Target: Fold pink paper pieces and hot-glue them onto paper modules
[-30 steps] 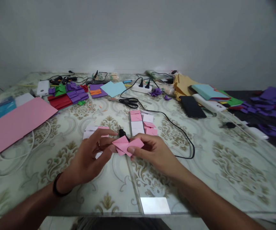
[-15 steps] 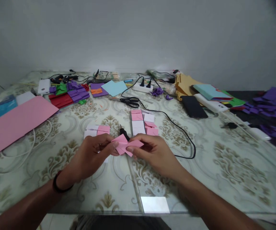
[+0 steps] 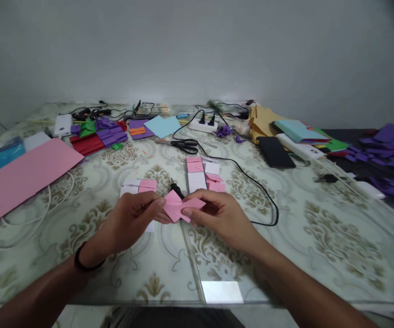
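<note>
Between my two hands is a piece of folded pink paper (image 3: 174, 206) with pointed corners, held above the table. My left hand (image 3: 132, 219) pinches its left side between thumb and fingers. On the right side, my right hand (image 3: 219, 215) grips it with the thumb on top and fingers behind. Just beyond the paper lies a black-handled tool with a metal tip (image 3: 175, 188), partly hidden. White and pink paper pieces (image 3: 147, 185) lie behind my left hand. Another stack of pink and white folded papers (image 3: 195, 175) sits beyond my right hand.
Scissors (image 3: 185, 146) and a white power strip (image 3: 204, 125) lie farther back, with a black cable (image 3: 251, 173) looping right. A large pink sheet (image 3: 26, 177) covers the left side. A black phone (image 3: 276, 152) and purple paper pieces (image 3: 388, 146) are at right.
My left thumb has drawn back slightly toward the left edge of the pink paper, showing more of its surface. My right hand keeps nearly the same grip.
</note>
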`<state>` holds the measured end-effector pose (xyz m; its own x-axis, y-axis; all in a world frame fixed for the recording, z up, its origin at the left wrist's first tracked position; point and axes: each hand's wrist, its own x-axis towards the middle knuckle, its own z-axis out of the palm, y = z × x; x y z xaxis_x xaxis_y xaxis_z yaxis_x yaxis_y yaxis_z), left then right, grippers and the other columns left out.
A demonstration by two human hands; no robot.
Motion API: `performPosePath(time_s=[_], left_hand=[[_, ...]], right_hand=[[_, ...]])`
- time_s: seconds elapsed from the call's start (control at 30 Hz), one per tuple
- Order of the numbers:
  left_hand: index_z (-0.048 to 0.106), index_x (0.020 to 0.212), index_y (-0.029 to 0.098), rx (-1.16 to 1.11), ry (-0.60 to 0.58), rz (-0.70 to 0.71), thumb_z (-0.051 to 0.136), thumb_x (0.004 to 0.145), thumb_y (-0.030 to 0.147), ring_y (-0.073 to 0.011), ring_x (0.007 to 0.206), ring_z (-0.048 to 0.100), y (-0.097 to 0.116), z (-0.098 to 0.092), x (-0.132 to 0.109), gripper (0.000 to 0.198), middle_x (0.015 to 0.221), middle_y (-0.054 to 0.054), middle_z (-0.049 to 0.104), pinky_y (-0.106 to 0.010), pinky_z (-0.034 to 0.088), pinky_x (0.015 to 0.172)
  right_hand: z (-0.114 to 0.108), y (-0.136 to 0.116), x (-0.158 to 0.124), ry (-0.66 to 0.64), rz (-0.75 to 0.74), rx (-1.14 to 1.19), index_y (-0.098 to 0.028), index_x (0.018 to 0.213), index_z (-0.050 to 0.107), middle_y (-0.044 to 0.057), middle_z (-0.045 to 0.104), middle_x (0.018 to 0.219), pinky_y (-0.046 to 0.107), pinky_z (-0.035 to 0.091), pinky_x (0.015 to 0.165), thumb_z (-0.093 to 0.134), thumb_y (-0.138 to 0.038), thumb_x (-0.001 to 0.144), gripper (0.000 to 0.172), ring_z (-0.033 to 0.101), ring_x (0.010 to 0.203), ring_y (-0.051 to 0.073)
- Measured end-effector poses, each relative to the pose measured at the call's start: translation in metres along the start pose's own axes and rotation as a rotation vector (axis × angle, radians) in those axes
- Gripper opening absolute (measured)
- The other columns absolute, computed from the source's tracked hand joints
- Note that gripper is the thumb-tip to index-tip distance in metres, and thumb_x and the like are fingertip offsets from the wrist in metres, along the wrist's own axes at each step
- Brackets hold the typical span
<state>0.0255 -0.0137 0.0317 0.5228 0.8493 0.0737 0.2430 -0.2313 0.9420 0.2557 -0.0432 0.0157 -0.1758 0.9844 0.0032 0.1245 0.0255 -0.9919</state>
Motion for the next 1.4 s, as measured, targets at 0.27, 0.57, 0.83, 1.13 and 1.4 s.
performPosePath(time_s=[0.27, 0.57, 0.83, 1.13, 1.4], left_hand=[[0.079, 0.083, 0.021, 0.314, 0.092, 0.184, 0.073, 0.094, 0.024, -0.0051, 0.052, 0.059, 0.003, 0.002, 0.0, 0.013, 0.062, 0.008, 0.073, -0.013, 0.041, 0.048], [0.081, 0.092, 0.018, 0.343, 0.157, 0.378, 0.074, 0.09, 0.012, -0.0061, 0.059, 0.071, 0.005, 0.007, -0.006, 0.009, 0.078, 0.003, 0.083, -0.01, 0.049, 0.052], [0.077, 0.09, 0.018, 0.428, 0.17, 0.442, 0.074, 0.093, 0.017, -0.0096, 0.057, 0.073, 0.003, 0.007, -0.006, 0.005, 0.077, 0.001, 0.083, -0.015, 0.05, 0.051], [0.077, 0.097, 0.02, 0.4, 0.111, 0.506, 0.076, 0.092, 0.015, -0.0139, 0.072, 0.081, -0.004, 0.004, -0.006, 0.008, 0.088, -0.002, 0.086, -0.016, 0.059, 0.06], [0.076, 0.096, 0.02, 0.332, 0.108, 0.53, 0.073, 0.093, 0.013, -0.0172, 0.082, 0.083, 0.0, 0.005, -0.006, 0.009, 0.094, -0.004, 0.086, -0.021, 0.065, 0.073]], right_hand=[[0.004, -0.005, -0.004, -0.02, -0.186, -0.157, -0.02, 0.092, 0.08, 0.004, 0.079, 0.088, 0.026, 0.052, 0.067, 0.079, -0.03, 0.089, 0.011, 0.07, 0.079, 0.016], [0.007, -0.004, -0.008, 0.071, -0.419, -0.229, -0.021, 0.088, 0.079, 0.001, 0.079, 0.082, 0.024, 0.055, 0.067, 0.08, -0.022, 0.09, 0.002, 0.072, 0.072, 0.013], [0.007, -0.005, -0.009, 0.078, -0.467, -0.276, -0.021, 0.092, 0.079, 0.002, 0.081, 0.085, 0.025, 0.059, 0.07, 0.079, -0.02, 0.09, 0.002, 0.075, 0.075, 0.014], [0.007, 0.001, -0.012, 0.126, -0.818, -0.484, -0.021, 0.104, 0.073, 0.007, 0.08, 0.089, 0.034, 0.062, 0.071, 0.067, -0.011, 0.094, 0.015, 0.073, 0.079, 0.02], [0.005, 0.001, -0.013, 0.125, -0.894, -0.521, -0.021, 0.104, 0.073, 0.006, 0.082, 0.09, 0.038, 0.064, 0.08, 0.07, -0.01, 0.093, 0.016, 0.077, 0.078, 0.019]])
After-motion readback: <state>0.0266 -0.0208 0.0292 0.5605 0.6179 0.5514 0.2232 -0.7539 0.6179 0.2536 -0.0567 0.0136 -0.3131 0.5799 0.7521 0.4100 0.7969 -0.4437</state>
